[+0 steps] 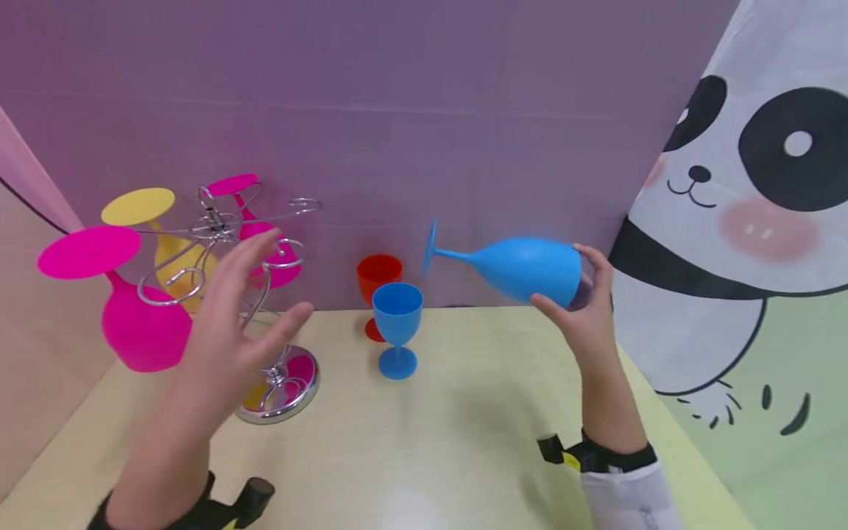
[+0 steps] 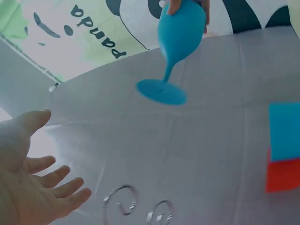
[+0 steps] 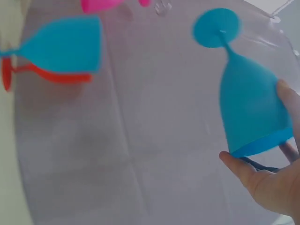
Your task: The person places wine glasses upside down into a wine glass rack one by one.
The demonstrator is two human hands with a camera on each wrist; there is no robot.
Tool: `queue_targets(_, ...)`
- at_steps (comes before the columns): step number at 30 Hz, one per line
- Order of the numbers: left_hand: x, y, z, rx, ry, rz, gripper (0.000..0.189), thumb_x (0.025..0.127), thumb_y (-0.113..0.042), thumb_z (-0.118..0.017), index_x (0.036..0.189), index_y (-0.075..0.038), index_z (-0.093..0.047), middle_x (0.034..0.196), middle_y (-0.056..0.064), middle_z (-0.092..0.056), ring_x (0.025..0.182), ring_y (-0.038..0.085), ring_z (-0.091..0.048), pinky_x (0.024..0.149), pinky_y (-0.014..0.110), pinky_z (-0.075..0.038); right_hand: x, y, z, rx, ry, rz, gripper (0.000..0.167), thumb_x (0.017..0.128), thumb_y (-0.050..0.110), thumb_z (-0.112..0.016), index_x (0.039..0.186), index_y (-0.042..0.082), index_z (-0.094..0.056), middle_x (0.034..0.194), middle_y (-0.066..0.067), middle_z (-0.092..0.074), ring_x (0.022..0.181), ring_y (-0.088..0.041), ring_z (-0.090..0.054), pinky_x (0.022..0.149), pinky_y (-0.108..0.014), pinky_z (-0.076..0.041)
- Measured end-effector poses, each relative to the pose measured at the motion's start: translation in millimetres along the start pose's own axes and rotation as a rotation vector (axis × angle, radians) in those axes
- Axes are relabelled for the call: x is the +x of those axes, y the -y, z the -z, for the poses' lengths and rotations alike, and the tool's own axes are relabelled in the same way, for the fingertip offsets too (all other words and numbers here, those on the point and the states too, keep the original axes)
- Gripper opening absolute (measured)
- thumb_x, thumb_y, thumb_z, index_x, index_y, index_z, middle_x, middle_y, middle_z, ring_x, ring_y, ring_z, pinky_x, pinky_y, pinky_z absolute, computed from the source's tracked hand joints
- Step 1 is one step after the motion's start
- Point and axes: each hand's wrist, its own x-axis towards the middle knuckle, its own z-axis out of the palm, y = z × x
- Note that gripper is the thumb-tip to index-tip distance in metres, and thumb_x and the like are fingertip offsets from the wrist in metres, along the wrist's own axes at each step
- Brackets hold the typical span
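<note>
A blue wine goblet [image 1: 526,266] lies sideways in the air, its foot pointing left in the head view. My right hand [image 1: 588,313] grips it around the rim end, thumb and fingers on opposite sides. Over at the left, my left hand [image 1: 228,331] is raised with spread fingers and holds nothing. It is in front of a chrome glass rack [image 1: 218,224], whose curled wire arms carry upside-down goblets: a pink goblet [image 1: 146,324], a yellow goblet [image 1: 182,265] and another pink goblet [image 1: 281,261] behind the fingers. Whether the left hand touches the rack cannot be told.
A smaller blue goblet [image 1: 397,313] stands upright on the table [image 1: 411,456], right of the rack's round mirrored base [image 1: 285,390]. Just behind it is a red goblet [image 1: 377,274]. A purple cloth backdrop [image 1: 411,147] rises behind the table, with a panda-print cloth [image 1: 715,331] at the right.
</note>
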Motion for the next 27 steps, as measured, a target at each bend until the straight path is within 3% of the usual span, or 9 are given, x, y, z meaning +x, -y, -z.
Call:
queue_targets(4, -17.9, 9.3, -27.5, -0.167, -0.066, 0.017, 0.077, 0.086, -0.003, -0.069, 0.151, -0.020, -0.031, 0.150, 0.003, -0.036, 0.134, 0.014, -0.036, 0.099, 0.004, -0.036, -11.2, -11, -12, 0.119, 0.029, -0.140, 0.073, 0.088, 0.013, -0.069, 0.141, 0.041, -0.027, 0.149, -0.004, -0.023, 0.133, -0.032, -0.032, 0.099, -0.034, -0.045)
queue_targets(6, -24.6, 14.3, -41.9, -0.247, -0.085, 0.039, 0.078, 0.086, 0.001, -0.068, 0.151, -0.016, -0.028, 0.151, 0.004, -0.036, 0.135, 0.013, -0.036, 0.100, 0.005, -0.035, -17.9, -17, -20, 0.191, 0.065, -0.170, 0.069, 0.090, 0.021, -0.068, 0.141, 0.040, -0.026, 0.150, -0.002, -0.021, 0.134, -0.034, -0.031, 0.100, -0.033, -0.046)
queue_targets(11, -36.3, 29.1, -70.3, -0.337, -0.065, 0.135, 0.081, 0.088, -0.002, -0.067, 0.153, -0.018, -0.021, 0.154, 0.003, -0.031, 0.140, 0.019, -0.034, 0.102, 0.005, -0.034, -35.8, -29, -38, 0.455, 0.138, -0.201, 0.071, 0.087, 0.040, -0.070, 0.142, 0.034, -0.025, 0.147, -0.004, -0.021, 0.130, -0.037, -0.031, 0.089, -0.023, -0.053)
queue_targets(15, -43.8, 36.8, -86.9, -0.385, -0.044, 0.159, 0.085, 0.087, -0.002, -0.069, 0.154, -0.018, -0.019, 0.154, 0.005, -0.031, 0.141, 0.024, -0.034, 0.104, 0.007, -0.033, -52.2, -30, -53, 0.609, 0.197, -0.265, 0.068, 0.086, 0.045, -0.069, 0.139, 0.032, -0.029, 0.143, -0.006, -0.023, 0.126, -0.035, -0.036, 0.089, -0.026, -0.054)
queue_targets(19, -52.1, 39.4, -100.2, -0.458, -0.021, 0.194, 0.089, 0.084, -0.003, -0.072, 0.153, -0.020, -0.019, 0.155, 0.003, -0.030, 0.141, 0.024, -0.035, 0.105, 0.010, -0.034, -70.3, -29, -66, 0.704, 0.323, -0.349, 0.066, 0.092, 0.047, -0.059, 0.143, 0.027, -0.023, 0.145, -0.010, -0.024, 0.123, -0.033, -0.045, 0.094, -0.035, -0.053)
queue_targets(22, -56.6, 39.8, -108.6, -0.478, 0.006, 0.196, 0.092, 0.083, -0.007, -0.075, 0.153, -0.021, -0.018, 0.155, 0.002, -0.029, 0.142, 0.026, -0.034, 0.105, 0.014, -0.035, -82.0, -27, -74, 0.786, 0.404, -0.454, 0.070, 0.095, 0.050, -0.051, 0.148, 0.024, -0.013, 0.148, -0.013, -0.021, 0.122, -0.034, -0.051, 0.098, -0.041, -0.051)
queue_targets(27, -60.2, 38.4, -116.6, -0.494, 0.059, 0.147, 0.096, 0.081, -0.008, -0.077, 0.154, -0.022, -0.016, 0.157, 0.004, -0.026, 0.142, 0.031, -0.033, 0.107, 0.019, -0.035, -94.7, -25, -84, 0.898, 0.472, -0.631, 0.073, 0.096, 0.053, -0.041, 0.151, 0.024, -0.005, 0.151, -0.016, -0.016, 0.119, -0.036, -0.055, 0.099, -0.039, -0.051)
